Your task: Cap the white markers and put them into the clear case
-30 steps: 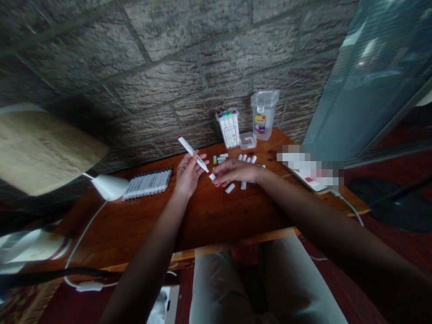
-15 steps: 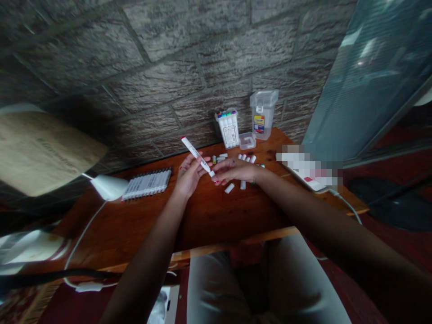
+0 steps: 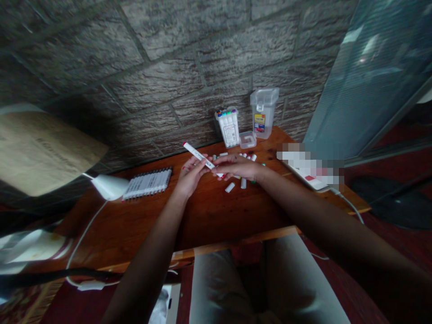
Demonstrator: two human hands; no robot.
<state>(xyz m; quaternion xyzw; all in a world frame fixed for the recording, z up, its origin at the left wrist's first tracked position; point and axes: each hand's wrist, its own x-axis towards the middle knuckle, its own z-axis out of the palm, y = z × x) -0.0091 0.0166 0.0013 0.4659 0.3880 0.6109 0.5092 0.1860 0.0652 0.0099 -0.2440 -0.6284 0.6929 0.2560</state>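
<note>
My left hand [image 3: 191, 174] and my right hand [image 3: 238, 166] meet over a wooden table [image 3: 202, 211], and both pinch one white marker [image 3: 198, 155]. The marker slants up to the left, and its red-tipped far end sticks out past my left fingers. Its near end is hidden under my right fingers. Several loose white marker caps [image 3: 230, 187] lie on the table just behind and under my right hand. A row of white markers [image 3: 147, 183] lies flat to the left of my left hand.
A clear box of upright markers [image 3: 228, 127], a small clear lid [image 3: 248, 140] and a taller clear container [image 3: 263, 112] stand against the stone wall. A white lamp head [image 3: 108, 186] with its cable sits at the left. A white device [image 3: 312, 180] lies at the right edge.
The marker has tipped lower and flatter. My right hand has slid left over its near end, so the two hands are closer together.
</note>
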